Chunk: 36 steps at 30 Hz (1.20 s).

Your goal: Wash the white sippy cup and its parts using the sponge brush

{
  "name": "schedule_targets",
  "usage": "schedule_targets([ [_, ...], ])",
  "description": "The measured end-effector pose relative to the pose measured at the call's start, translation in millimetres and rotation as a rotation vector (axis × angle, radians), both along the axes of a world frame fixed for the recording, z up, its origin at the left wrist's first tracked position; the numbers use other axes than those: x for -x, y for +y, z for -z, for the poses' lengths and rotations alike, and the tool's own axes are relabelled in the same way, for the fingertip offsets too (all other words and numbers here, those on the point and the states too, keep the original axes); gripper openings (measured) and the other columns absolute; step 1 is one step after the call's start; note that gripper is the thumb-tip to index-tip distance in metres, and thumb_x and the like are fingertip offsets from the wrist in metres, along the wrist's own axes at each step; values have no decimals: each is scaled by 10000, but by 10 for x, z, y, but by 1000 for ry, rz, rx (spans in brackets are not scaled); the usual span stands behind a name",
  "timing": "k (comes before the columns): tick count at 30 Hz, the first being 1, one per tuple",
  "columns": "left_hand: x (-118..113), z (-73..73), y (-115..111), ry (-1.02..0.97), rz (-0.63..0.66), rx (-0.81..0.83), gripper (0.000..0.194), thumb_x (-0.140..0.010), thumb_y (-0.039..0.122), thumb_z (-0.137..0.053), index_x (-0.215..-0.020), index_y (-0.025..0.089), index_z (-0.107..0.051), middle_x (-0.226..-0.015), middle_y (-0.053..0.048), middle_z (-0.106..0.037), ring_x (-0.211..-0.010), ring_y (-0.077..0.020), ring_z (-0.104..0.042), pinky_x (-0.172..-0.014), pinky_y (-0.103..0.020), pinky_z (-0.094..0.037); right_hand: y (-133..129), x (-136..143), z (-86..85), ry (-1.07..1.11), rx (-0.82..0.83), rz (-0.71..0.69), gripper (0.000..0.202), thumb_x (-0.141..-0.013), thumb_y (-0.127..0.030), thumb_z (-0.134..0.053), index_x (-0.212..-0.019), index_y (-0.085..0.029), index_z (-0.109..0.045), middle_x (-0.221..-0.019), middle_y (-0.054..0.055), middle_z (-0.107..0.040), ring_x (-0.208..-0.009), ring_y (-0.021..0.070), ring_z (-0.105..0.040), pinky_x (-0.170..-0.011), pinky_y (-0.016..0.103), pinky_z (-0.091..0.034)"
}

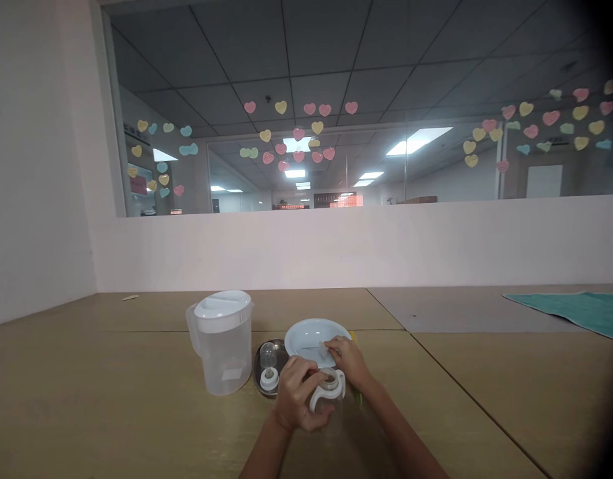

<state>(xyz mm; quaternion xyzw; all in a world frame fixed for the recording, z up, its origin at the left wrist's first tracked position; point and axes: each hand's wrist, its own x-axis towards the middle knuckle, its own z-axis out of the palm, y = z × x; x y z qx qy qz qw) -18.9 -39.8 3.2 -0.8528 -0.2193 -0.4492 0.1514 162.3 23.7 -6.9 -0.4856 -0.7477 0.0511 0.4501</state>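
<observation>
My left hand [299, 396] is wrapped round a baby bottle [328, 392] with white side handles. The bottle stands upright with its mouth uncovered. My right hand [347, 359] is closed in a pinch on a small, whitish, see-through thing [324, 348], too small to name, over the near part of a white oval bowl [306, 327]. Left of my left hand is a round steel tray [259, 380], partly hidden by that hand. On it are a clear domed bottle cap [268, 354] and a teat in a white screw ring [269, 379].
A clear plastic pitcher [225, 356] with a white lid stands left of the steel tray. Something yellow [353, 336] shows beside the bowl, mostly behind my right hand. A green cloth [580, 311] lies at the far right of the table [136, 399]. A wall with a window stands behind.
</observation>
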Motion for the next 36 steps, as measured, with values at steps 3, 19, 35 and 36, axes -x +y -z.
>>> schedule_targets([
  [3,1,-20,4,48,-42,38,309,-727,364,-486,-938,203,-645,-860,-97,-596,-781,-200,-551,-716,-347,-423,40,-24,-7,326,42,-141,223,-772,-299,-536,-828,-207,-732,-850,58,-712,-781,212,-624,-756,336,-468],
  [19,-25,61,56,-3,-128,112,332,-713,186,-487,-1027,193,-596,-989,-102,-567,-888,-221,-538,-794,-349,-442,-160,-87,-352,1515,331,-620,286,-585,-235,-806,-820,-193,-649,-834,17,-705,-790,152,-685,-753,237,-583],
  [35,443,229,496,-313,-535,244,309,-733,86,-419,-996,174,-555,-910,-57,-610,-881,-203,-571,-811,-331,-446,-303,158,-414,1508,322,-637,295,-538,-218,-845,-768,-147,-674,-825,33,-693,-867,175,-668,-874,266,-543],
  [36,446,246,513,-300,-571,287,324,-711,69,-426,-991,173,-550,-894,-52,-610,-872,-202,-574,-809,-329,-445,-309,159,-421,1508,318,-643,287,-540,-217,-844,-762,-146,-675,-823,34,-692,-868,177,-667,-877,271,-542],
])
